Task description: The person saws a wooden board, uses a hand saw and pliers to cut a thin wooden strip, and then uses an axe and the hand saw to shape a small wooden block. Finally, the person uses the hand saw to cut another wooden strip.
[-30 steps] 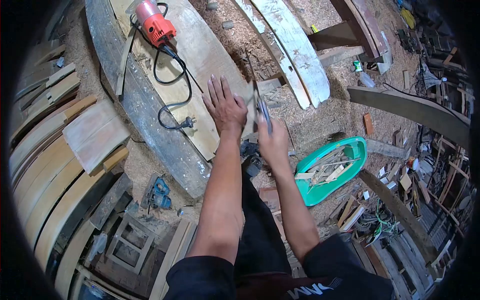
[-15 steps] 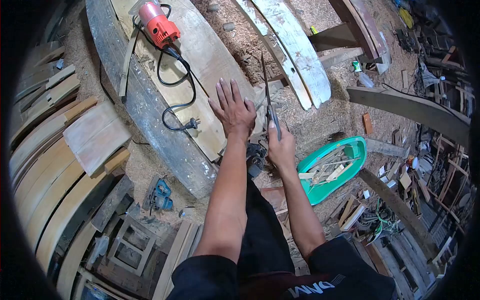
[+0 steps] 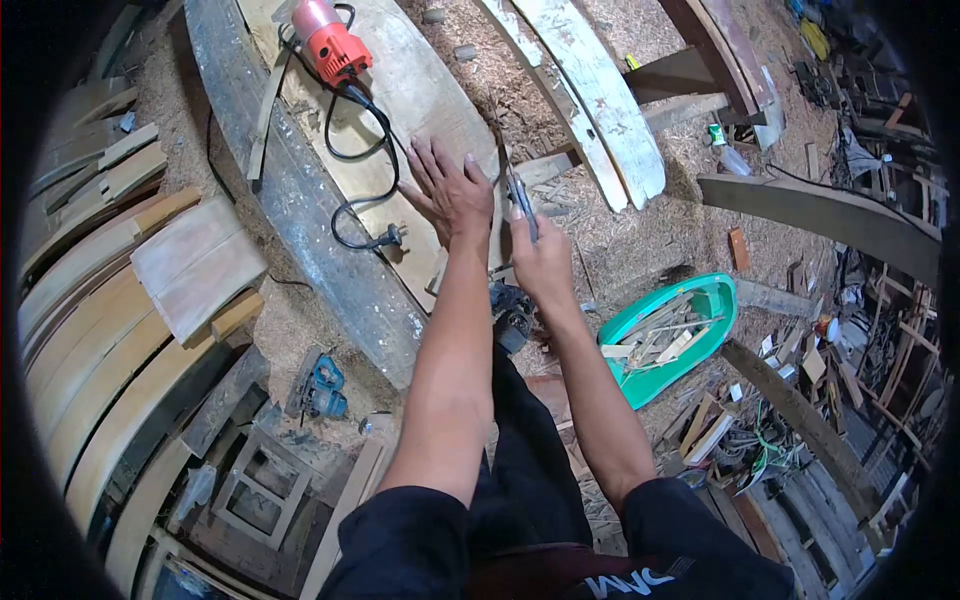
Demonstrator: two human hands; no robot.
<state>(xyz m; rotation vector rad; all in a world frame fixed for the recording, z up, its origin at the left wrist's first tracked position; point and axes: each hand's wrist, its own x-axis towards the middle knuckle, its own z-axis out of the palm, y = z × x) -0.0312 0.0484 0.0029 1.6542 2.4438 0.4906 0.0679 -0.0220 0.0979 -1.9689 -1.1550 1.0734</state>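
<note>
My left hand (image 3: 455,195) lies flat on a broad pale wooden board (image 3: 430,85), fingers spread. Just to its right, my right hand (image 3: 541,258) is wrapped round the handle of a hand saw (image 3: 514,185). The narrow saw blade shows nearly edge-on and points away from me, along the board's right edge. On the board beyond my left hand lies a red power tool (image 3: 332,48). Its black cord loops down to a plug (image 3: 388,238) left of my wrist.
A worn grey plank (image 3: 300,235) runs under the board's left side. To the right, a green tub (image 3: 655,390) holds wood scraps. A blue power tool (image 3: 325,388) sits on the floor at left, beside curved timbers (image 3: 95,385). White-painted planks (image 3: 590,90) stand ahead, over wood shavings.
My right hand has moved left and forward with the saw, closer to the board's edge. My left hand has shifted slightly left on the board.
</note>
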